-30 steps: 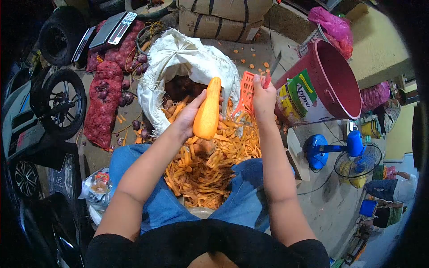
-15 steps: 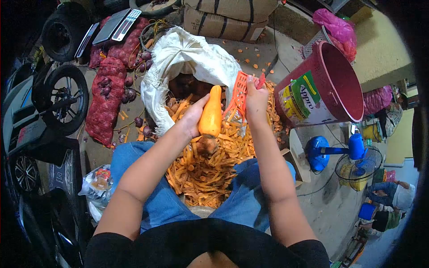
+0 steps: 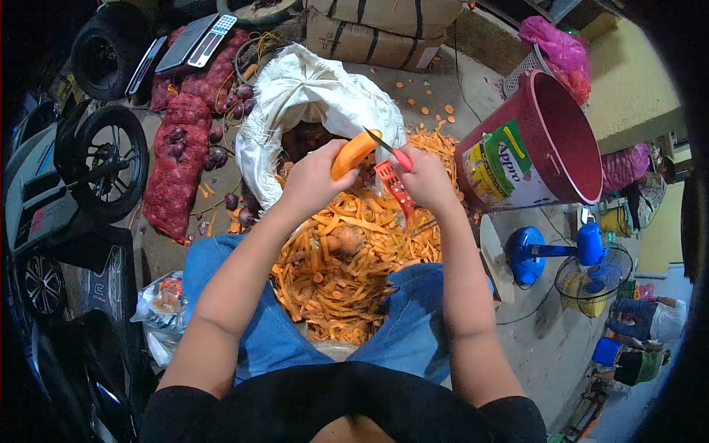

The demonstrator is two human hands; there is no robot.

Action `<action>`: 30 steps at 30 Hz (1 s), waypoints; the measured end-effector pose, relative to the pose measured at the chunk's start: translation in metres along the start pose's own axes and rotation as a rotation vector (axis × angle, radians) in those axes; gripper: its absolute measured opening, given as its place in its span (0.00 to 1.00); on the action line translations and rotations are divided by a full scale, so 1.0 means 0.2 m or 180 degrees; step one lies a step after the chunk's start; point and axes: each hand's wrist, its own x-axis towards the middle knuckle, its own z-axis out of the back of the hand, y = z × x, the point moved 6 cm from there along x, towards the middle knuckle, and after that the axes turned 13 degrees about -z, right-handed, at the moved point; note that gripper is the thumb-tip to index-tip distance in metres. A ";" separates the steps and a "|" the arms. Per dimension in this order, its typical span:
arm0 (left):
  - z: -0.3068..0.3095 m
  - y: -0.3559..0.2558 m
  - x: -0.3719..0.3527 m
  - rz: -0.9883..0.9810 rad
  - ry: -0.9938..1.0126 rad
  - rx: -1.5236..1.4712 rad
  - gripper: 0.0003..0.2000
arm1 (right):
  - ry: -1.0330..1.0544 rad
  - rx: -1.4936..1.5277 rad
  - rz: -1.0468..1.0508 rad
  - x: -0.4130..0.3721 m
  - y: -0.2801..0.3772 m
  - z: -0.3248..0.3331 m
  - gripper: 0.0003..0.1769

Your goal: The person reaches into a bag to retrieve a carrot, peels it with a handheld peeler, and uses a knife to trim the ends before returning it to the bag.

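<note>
My left hand [image 3: 314,177] is closed around a peeled carrot [image 3: 354,153], which now tilts up to the right. In my right hand [image 3: 430,177] is a small knife [image 3: 402,158] with a red handle; its dark blade meets or nearly meets the carrot's upper end. The same hand also holds a slotted orange-red plastic tool [image 3: 395,190], apparently a peeler, hanging below the knife. Beneath both hands lies a heap of carrot peelings [image 3: 332,284], with an unpeeled-looking carrot [image 3: 344,240] on it. Behind the carrot stands an open white sack [image 3: 295,81], its inside dark.
To the right a large red bucket [image 3: 543,140] leans, with a blue fan [image 3: 587,244] nearer me. Net bags of onions [image 3: 173,166], a scale [image 3: 196,44] and a motorbike [image 3: 59,192] are at left. Boxes [image 3: 377,37] stand behind. People [image 3: 646,321] are far right.
The carrot has tipped from upright to slanting right, and my left hand has turned over it. My right hand has rotated, bringing the knife blade to the carrot's end; the slotted tool now hangs lower.
</note>
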 end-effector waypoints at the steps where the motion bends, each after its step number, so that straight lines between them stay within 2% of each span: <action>1: 0.00 -0.01 0.00 -0.0055 0.0017 0.0048 0.20 | 0.0017 -0.0078 0.0017 0.00 0.01 -0.01 0.08; 5: -0.01 -0.02 0.01 -0.0072 -0.0024 0.0067 0.20 | 0.0079 0.0028 0.0090 0.01 0.01 -0.04 0.07; 7: 0.01 -0.04 0.00 -0.0615 -0.0187 0.0093 0.18 | 0.0101 0.0105 0.0192 0.01 0.01 -0.04 0.07; 10: 0.03 -0.06 -0.01 -0.0805 -0.0361 0.0004 0.18 | 0.0133 0.0224 0.0107 0.02 0.00 -0.05 0.06; 12: 0.05 -0.14 -0.02 -0.1014 -0.0200 -0.0357 0.18 | 0.0613 0.0190 -0.0888 0.06 -0.13 -0.12 0.09; 13: 0.05 -0.19 -0.03 -0.1229 -0.0018 -0.0725 0.18 | 0.0605 0.0203 -0.0903 0.07 -0.17 -0.16 0.09; 14: 0.03 -0.20 -0.04 -0.1249 0.0000 -0.0730 0.18 | 0.0885 0.0069 -0.0914 0.08 -0.23 -0.27 0.09; 15: 0.01 -0.20 -0.04 -0.1158 -0.0043 -0.1228 0.18 | 0.1161 -0.0066 -0.0910 0.10 -0.29 -0.38 0.09; 16: 0.00 -0.18 -0.05 -0.1044 -0.0093 -0.1721 0.19 | 0.1103 0.0076 -0.0623 0.12 -0.29 -0.49 0.12; 17: -0.07 -0.13 -0.06 -0.0720 0.0072 -0.2436 0.19 | 0.0946 0.0678 -0.0543 0.18 -0.46 -0.79 0.15; 18: -0.08 -0.13 -0.06 -0.0721 0.0061 -0.2428 0.19 | 0.1337 0.1009 -0.0327 0.04 -0.21 -0.66 0.16; 20: -0.06 -0.16 -0.03 -0.0952 -0.0371 -0.2789 0.18 | 0.0753 0.2116 0.1025 -0.02 0.01 -0.61 0.16; 21: -0.04 -0.16 -0.02 -0.1245 -0.0280 -0.2560 0.17 | 0.0748 0.2111 0.1027 -0.01 0.03 -0.62 0.16; 23: -0.02 -0.12 -0.01 -0.1097 -0.0345 -0.2442 0.17 | 0.1398 0.4077 0.0185 0.05 0.01 -0.67 0.15; 24: -0.02 -0.09 -0.01 -0.0940 -0.0405 -0.2325 0.16 | 0.1503 0.4467 -0.0614 0.02 0.07 -0.55 0.12; 26: 0.00 -0.03 -0.02 -0.0782 -0.0418 -0.2250 0.17 | 0.1689 0.4957 -0.1412 0.18 -0.18 -0.76 0.13; 27: -0.01 0.00 -0.02 -0.0581 -0.0329 -0.2392 0.17 | 0.1662 0.5442 -0.1273 0.09 -0.04 -0.56 0.14; 28: -0.01 0.03 -0.02 -0.0378 -0.0236 -0.2536 0.18 | 0.1662 0.5448 -0.1269 0.08 -0.01 -0.50 0.14; 30: 0.01 0.02 -0.02 -0.0457 -0.0088 -0.2385 0.20 | 0.0926 0.4911 -0.1404 0.11 -0.07 -0.40 0.13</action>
